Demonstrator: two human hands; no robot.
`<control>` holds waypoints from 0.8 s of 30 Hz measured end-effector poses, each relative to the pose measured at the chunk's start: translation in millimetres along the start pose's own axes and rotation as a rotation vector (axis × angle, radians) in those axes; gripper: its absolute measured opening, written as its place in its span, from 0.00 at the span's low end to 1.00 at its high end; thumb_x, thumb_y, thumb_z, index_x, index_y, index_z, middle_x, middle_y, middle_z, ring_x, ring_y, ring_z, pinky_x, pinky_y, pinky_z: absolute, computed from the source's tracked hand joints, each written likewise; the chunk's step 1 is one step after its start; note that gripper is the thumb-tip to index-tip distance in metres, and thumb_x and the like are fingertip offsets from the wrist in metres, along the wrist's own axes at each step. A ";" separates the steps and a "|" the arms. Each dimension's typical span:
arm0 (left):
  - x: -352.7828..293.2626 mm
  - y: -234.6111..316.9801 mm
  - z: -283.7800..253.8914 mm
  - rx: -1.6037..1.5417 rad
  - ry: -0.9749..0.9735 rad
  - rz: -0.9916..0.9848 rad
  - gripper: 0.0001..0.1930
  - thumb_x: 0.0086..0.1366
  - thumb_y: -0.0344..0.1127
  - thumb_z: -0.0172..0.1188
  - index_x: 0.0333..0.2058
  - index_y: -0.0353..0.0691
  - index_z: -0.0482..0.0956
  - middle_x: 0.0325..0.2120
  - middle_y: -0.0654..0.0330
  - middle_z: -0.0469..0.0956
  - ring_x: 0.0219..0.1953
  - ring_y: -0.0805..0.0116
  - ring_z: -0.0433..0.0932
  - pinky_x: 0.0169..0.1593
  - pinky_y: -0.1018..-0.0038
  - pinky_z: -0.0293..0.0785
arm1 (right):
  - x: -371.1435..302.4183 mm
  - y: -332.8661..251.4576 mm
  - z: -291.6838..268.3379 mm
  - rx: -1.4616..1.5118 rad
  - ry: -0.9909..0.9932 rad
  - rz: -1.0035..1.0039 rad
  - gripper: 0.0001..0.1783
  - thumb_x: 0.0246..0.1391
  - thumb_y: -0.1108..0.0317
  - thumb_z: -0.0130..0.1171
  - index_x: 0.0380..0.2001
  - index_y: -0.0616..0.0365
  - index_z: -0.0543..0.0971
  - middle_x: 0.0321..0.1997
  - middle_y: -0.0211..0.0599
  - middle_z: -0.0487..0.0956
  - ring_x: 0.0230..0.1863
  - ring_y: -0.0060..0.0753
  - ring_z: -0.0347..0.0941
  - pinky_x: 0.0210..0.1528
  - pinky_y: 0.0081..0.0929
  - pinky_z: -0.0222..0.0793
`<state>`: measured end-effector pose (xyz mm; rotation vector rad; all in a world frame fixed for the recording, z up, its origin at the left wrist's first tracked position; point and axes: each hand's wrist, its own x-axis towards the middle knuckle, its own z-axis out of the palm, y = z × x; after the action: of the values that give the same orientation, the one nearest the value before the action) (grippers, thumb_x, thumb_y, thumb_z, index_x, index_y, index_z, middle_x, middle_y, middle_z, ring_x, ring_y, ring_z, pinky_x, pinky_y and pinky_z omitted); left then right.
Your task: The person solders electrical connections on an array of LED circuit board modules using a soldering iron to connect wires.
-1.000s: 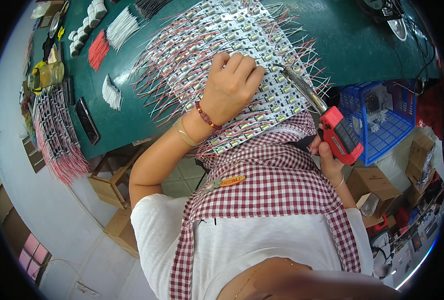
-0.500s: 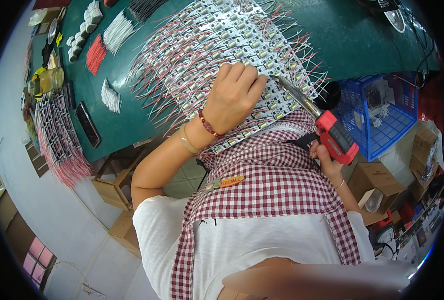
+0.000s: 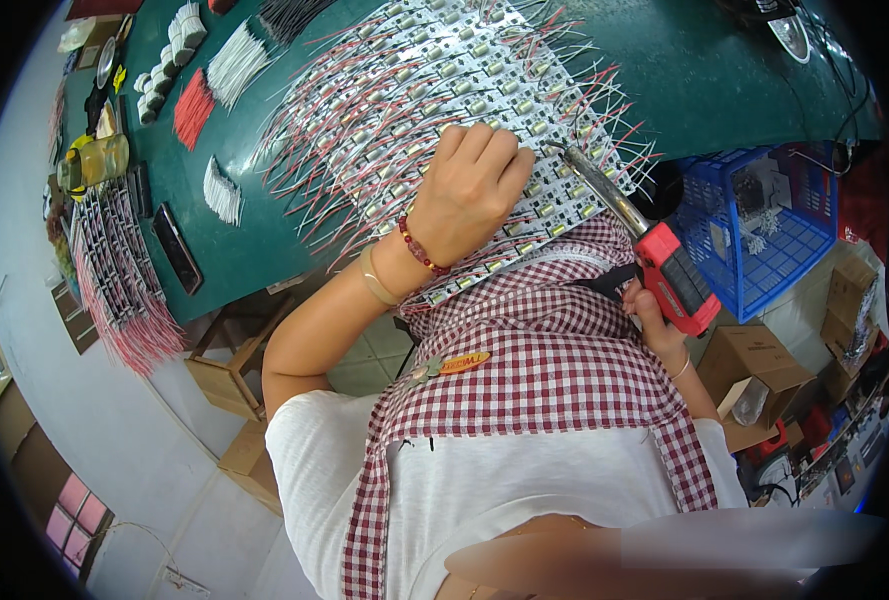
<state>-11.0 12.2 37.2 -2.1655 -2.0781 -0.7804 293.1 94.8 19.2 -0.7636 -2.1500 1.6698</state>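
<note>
A wide panel of white circuit boards (image 3: 554, 215), with rows of small yellowish components and many red and white wires, lies on the green table and reaches over its near edge to my lap. My left hand (image 3: 469, 190) rests over the panel's middle, fingers curled together; what they pinch, if anything, is hidden beneath them. From the right, my right hand (image 3: 654, 318) grips a red and black soldering gun (image 3: 672, 278). Its metal barrel points up and left, and the bent tip hovers over or touches the boards just right of my left fingers; contact cannot be made out.
On the left of the green table (image 3: 254, 240) lie a red wire bundle (image 3: 194, 108), white wire bundles (image 3: 236, 62), a phone (image 3: 176, 248) and a stack of wired boards (image 3: 119, 265). A blue plastic basket (image 3: 764, 265) and cardboard box (image 3: 749, 370) stand at right.
The soldering gun has shifted slightly to the right, its tip a little farther from my left fingers. My left hand stays almost in place.
</note>
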 end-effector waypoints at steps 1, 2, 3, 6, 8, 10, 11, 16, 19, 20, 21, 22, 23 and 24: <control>-0.1 0.0 0.6 0.000 0.000 0.000 0.13 0.49 0.26 0.57 0.36 0.37 0.78 0.25 0.61 0.67 0.30 0.64 0.68 0.36 0.68 0.63 | 0.6 0.6 -0.6 0.016 -0.024 -0.018 0.16 0.62 0.66 0.51 0.46 0.71 0.70 0.27 0.38 0.74 0.25 0.24 0.68 0.30 0.22 0.65; -0.3 -0.3 1.4 -0.004 0.006 0.000 0.13 0.49 0.26 0.57 0.36 0.37 0.78 0.26 0.61 0.67 0.30 0.64 0.68 0.36 0.68 0.63 | 0.1 0.3 -0.1 0.016 -0.023 -0.018 0.16 0.62 0.66 0.51 0.46 0.71 0.70 0.27 0.38 0.74 0.25 0.24 0.68 0.30 0.22 0.65; -0.4 -0.5 1.8 -0.008 0.011 0.001 0.12 0.49 0.26 0.57 0.36 0.37 0.78 0.26 0.61 0.67 0.31 0.64 0.68 0.36 0.68 0.63 | -0.7 -0.4 0.9 0.022 -0.012 0.006 0.17 0.63 0.66 0.51 0.46 0.72 0.69 0.28 0.39 0.74 0.25 0.24 0.68 0.30 0.22 0.66; 0.4 0.2 0.8 0.017 -0.013 0.001 0.12 0.49 0.26 0.57 0.36 0.37 0.78 0.27 0.61 0.68 0.31 0.63 0.69 0.37 0.68 0.64 | 3.4 -11.2 7.5 0.072 0.073 0.093 0.11 0.57 0.69 0.55 0.38 0.68 0.74 0.26 0.36 0.76 0.24 0.25 0.71 0.29 0.23 0.67; -0.3 0.1 1.0 0.020 -0.009 -0.003 0.12 0.50 0.26 0.57 0.36 0.37 0.78 0.27 0.61 0.69 0.31 0.63 0.69 0.38 0.68 0.64 | 5.3 -15.1 8.8 0.116 0.145 0.154 0.06 0.51 0.72 0.59 0.29 0.65 0.79 0.23 0.34 0.78 0.23 0.27 0.73 0.29 0.24 0.69; -1.5 0.0 0.6 0.023 -0.004 -0.009 0.12 0.50 0.26 0.56 0.36 0.37 0.78 0.28 0.61 0.69 0.32 0.63 0.69 0.38 0.68 0.64 | 6.1 -15.4 8.5 0.080 0.144 0.120 0.05 0.51 0.73 0.59 0.29 0.65 0.78 0.23 0.33 0.77 0.23 0.26 0.73 0.29 0.24 0.69; -2.5 0.4 0.3 0.029 -0.020 -0.022 0.12 0.50 0.26 0.56 0.36 0.37 0.78 0.28 0.61 0.70 0.32 0.63 0.69 0.39 0.68 0.64 | 6.0 -15.2 8.3 0.080 0.145 0.121 0.05 0.51 0.73 0.59 0.29 0.65 0.78 0.23 0.33 0.77 0.23 0.26 0.73 0.29 0.24 0.69; -4.6 1.3 1.2 0.032 -0.011 -0.030 0.12 0.50 0.27 0.56 0.36 0.39 0.78 0.29 0.62 0.71 0.33 0.65 0.71 0.39 0.69 0.64 | 5.2 -12.6 9.7 0.087 0.126 0.099 0.05 0.53 0.72 0.58 0.28 0.64 0.78 0.22 0.33 0.76 0.22 0.24 0.71 0.27 0.23 0.67; -4.2 5.4 -4.1 0.100 -0.002 -0.013 0.12 0.50 0.28 0.57 0.36 0.40 0.79 0.29 0.63 0.71 0.33 0.66 0.71 0.39 0.70 0.63 | 2.3 -15.5 9.6 0.214 0.131 0.165 0.05 0.55 0.72 0.57 0.30 0.64 0.76 0.24 0.33 0.76 0.25 0.24 0.71 0.29 0.23 0.67; -4.8 9.1 -5.7 0.083 0.023 -0.021 0.12 0.50 0.28 0.57 0.35 0.41 0.79 0.28 0.64 0.71 0.32 0.67 0.70 0.38 0.70 0.63 | 0.6 -16.3 9.4 0.215 0.134 0.165 0.05 0.55 0.72 0.57 0.30 0.64 0.76 0.24 0.33 0.76 0.25 0.24 0.71 0.29 0.23 0.67; -5.3 11.9 -6.3 0.066 0.049 -0.028 0.12 0.49 0.28 0.57 0.35 0.42 0.80 0.27 0.65 0.71 0.31 0.67 0.70 0.37 0.70 0.62 | -1.2 -16.9 8.8 0.240 0.135 0.186 0.05 0.56 0.73 0.56 0.31 0.64 0.76 0.25 0.33 0.75 0.26 0.23 0.70 0.29 0.23 0.67; -6.1 13.9 -5.3 0.065 0.048 -0.025 0.12 0.49 0.28 0.57 0.35 0.42 0.80 0.27 0.65 0.71 0.31 0.67 0.70 0.37 0.70 0.62 | -2.7 -16.8 8.4 0.264 0.137 0.207 0.05 0.57 0.73 0.55 0.32 0.64 0.75 0.26 0.33 0.75 0.27 0.23 0.70 0.30 0.23 0.66; -7.8 15.8 -3.4 0.030 0.033 -0.036 0.12 0.49 0.28 0.57 0.35 0.41 0.80 0.27 0.65 0.70 0.31 0.67 0.69 0.37 0.70 0.62 | -3.6 -16.3 7.3 0.264 0.138 0.209 0.05 0.57 0.73 0.55 0.32 0.64 0.75 0.26 0.33 0.75 0.27 0.23 0.70 0.30 0.23 0.66; -9.3 16.9 -1.3 -0.006 0.019 -0.047 0.12 0.49 0.27 0.57 0.35 0.41 0.80 0.27 0.64 0.70 0.30 0.66 0.69 0.36 0.70 0.62 | -4.7 -15.4 6.0 0.293 0.120 0.202 0.05 0.57 0.73 0.54 0.33 0.64 0.75 0.26 0.33 0.75 0.27 0.23 0.70 0.31 0.23 0.66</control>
<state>4.8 1.4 40.0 -2.1110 -2.1274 -0.8087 290.2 84.7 32.7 -0.9883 -1.7439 1.9295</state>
